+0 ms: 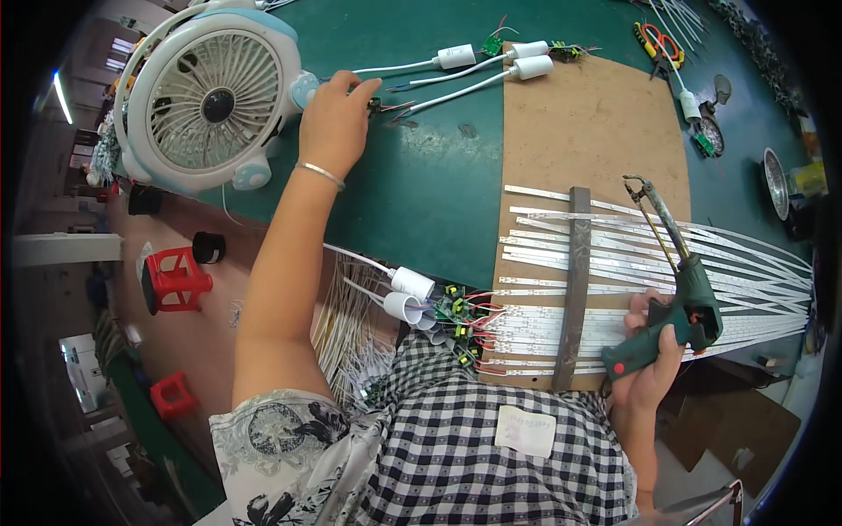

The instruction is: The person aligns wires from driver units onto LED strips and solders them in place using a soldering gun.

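Note:
My right hand (651, 355) grips a green soldering gun (680, 298) by its handle, tip pointing up and away over a row of several white LED strips (667, 263). The strips lie across a brown board (588, 131) under a dark clamping bar (574, 289). Their left ends join small circuit boards with red wires (460, 320) and white cylindrical housings (410, 285). My left hand (335, 123) reaches far across the green table (430, 184), fingers touching the wire ends (386, 107) of white cables with housings (491, 66), beside a white desk fan (210, 101).
Orange-handled scissors (653, 39) and more small boards lie at the far right of the table. A metal dish (775, 180) sits at the right edge. Red stools (175, 280) stand on the floor to the left. Loose white wires (351, 324) hang off the table's near edge.

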Motion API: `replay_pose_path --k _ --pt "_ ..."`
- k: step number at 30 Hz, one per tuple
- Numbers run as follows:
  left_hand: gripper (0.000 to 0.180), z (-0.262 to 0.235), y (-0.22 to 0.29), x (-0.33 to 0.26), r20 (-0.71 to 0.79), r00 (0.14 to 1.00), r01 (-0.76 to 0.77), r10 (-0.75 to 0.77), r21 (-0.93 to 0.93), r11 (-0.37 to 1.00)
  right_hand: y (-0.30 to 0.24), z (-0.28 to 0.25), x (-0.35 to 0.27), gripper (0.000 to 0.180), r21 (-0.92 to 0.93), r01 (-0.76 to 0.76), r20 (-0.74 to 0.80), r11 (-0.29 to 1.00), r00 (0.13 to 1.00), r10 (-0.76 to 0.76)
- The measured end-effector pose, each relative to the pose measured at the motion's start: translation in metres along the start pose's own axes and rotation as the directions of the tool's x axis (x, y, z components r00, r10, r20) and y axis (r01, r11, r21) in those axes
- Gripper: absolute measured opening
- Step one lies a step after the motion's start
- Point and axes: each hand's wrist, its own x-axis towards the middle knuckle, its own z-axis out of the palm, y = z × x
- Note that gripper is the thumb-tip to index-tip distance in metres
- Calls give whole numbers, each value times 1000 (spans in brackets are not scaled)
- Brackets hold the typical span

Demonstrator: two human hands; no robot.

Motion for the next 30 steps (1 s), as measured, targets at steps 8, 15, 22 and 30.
replay_pose_path --k 8,15,22,30 --pt "31 2 0 8 70 992 -118 106 201 972 3 1 3 47 21 14 -16 1000 1000 -14" --pt "34 -57 96 -26 300 872 -338 386 -203 919 3 -4 0 48 49 53 -21 997 998 -52" --pt "35 -69 129 -48 337 892 -201 302 -305 931 1 -7 -1 53 39 17 18 999 1000 -18" --pt "21 -44 136 -49 287 885 -230 367 -418 879 0 -6 -4 55 8 34 -5 999 999 -34"
